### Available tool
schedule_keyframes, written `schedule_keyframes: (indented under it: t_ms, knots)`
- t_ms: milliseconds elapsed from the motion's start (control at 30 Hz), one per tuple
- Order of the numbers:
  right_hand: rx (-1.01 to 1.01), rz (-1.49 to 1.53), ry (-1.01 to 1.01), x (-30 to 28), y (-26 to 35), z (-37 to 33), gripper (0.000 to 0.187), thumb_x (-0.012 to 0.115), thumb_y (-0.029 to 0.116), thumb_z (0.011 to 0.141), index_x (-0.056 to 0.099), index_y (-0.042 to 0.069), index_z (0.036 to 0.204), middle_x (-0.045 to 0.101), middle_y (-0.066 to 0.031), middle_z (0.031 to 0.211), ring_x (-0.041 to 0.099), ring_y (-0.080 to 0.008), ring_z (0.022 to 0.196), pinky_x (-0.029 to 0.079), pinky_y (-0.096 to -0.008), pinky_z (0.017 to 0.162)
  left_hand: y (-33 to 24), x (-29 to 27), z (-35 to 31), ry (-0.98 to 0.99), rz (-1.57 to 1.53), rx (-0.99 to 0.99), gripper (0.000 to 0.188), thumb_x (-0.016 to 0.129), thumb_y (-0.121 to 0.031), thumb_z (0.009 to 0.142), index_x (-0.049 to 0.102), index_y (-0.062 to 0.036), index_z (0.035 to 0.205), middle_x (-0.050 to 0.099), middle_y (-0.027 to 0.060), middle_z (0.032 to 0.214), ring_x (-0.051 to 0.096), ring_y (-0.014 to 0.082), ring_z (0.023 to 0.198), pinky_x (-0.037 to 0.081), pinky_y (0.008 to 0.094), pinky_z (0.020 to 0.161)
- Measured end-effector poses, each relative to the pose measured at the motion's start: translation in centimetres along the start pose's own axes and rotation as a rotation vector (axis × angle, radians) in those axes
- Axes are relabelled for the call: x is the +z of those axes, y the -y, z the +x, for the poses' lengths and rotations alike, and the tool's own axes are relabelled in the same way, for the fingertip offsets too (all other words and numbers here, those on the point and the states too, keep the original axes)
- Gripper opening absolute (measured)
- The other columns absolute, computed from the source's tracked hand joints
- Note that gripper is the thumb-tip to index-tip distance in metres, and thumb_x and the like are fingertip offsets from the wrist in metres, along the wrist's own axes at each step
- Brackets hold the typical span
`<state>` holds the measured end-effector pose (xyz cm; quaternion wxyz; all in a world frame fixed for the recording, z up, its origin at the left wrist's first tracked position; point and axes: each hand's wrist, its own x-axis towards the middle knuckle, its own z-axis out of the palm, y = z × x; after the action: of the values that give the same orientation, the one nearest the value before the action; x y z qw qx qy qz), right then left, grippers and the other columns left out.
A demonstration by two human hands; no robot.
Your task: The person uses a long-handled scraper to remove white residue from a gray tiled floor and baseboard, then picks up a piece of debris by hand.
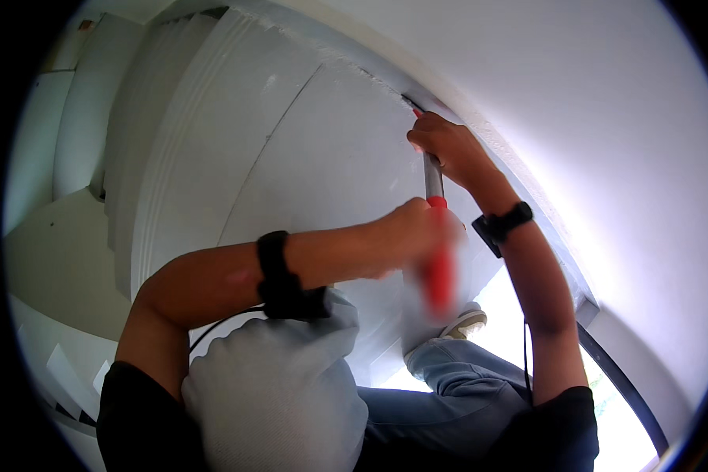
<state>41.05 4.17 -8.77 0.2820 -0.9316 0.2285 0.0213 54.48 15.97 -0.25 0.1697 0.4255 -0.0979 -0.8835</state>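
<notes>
A long tool with a silver shaft (434, 179) and a red handle slants from near my body up to the seam where a grey stepped surface meets the white wall. My left hand (414, 236) is closed around its red handle (442, 271), which is blurred at the lower end. Higher up, my right hand (447, 146) wraps round the shaft close to the seam. Past that hand a short red part (418, 113) and a thin dark tip (409, 101) touch or nearly touch the seam; the tip's exact shape cannot be made out.
A thin dark crack (269, 138) runs across the grey surface (338, 149). Stair-like ridges (182, 110) drop away at the left. The white wall (606, 118) rises along the right. My bent knee (275, 385) and shoe (466, 322) are below; a bright opening (613, 393) lies at lower right.
</notes>
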Motion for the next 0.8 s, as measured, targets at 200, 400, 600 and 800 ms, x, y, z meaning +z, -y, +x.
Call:
schedule_keyframes:
  t_ms: [200,400,600,800]
  knots:
    - [0.044,-0.021,0.028,-1.9,2.2,0.4,0.011,0.063,-0.002,0.079,0.056,0.005,0.079,0.058,-0.0055,0.081,0.061,-0.026,0.089,0.054,-0.0354,0.07,-2.5,0.1,-4.9,0.072,0.009,-0.071,0.035,0.054,-0.019,0.092,0.037,0.0075,0.107,0.064,0.0209,0.084,0.069,0.0316,0.067,0.059,0.0426,0.066]
    - [-0.024,-0.072,0.003,-0.5,1.6,0.8,0.015,0.064,-0.004,0.075,0.054,0.005,0.082,0.059,-0.0057,0.085,0.059,-0.0269,0.091,0.051,-0.0389,0.068,-1.7,0.2,-4.4,-0.044,0.024,-0.015,0.032,0.055,-0.018,0.091,0.04,0.0069,0.105,0.064,0.0202,0.081,0.069,0.0317,0.067,0.059,0.0427,0.065]
    - [-0.17,-0.052,-0.001,1.2,-0.1,2.3,0.012,0.063,-0.001,0.079,0.054,0.006,0.085,0.058,-0.0064,0.087,0.06,-0.0272,0.09,0.052,-0.0398,0.068,-0.8,-0.4,-2.5,-0.142,0.027,-0.015,0.034,0.058,-0.017,0.09,0.045,0.0112,0.101,0.064,0.0235,0.087,0.07,0.0309,0.071,0.06,0.0417,0.057]
    - [-0.142,-0.107,-0.035,-0.3,0.9,1.1,0.01,0.062,0.001,0.081,0.056,0.008,0.085,0.059,-0.0035,0.086,0.06,-0.0245,0.095,0.054,-0.0369,0.064,-1.3,0.1,-4.3,-0.088,0.055,-0.071,0.028,0.054,-0.019,0.09,0.047,0.0081,0.095,0.064,0.0196,0.076,0.069,0.0324,0.064,0.059,0.0413,0.059]
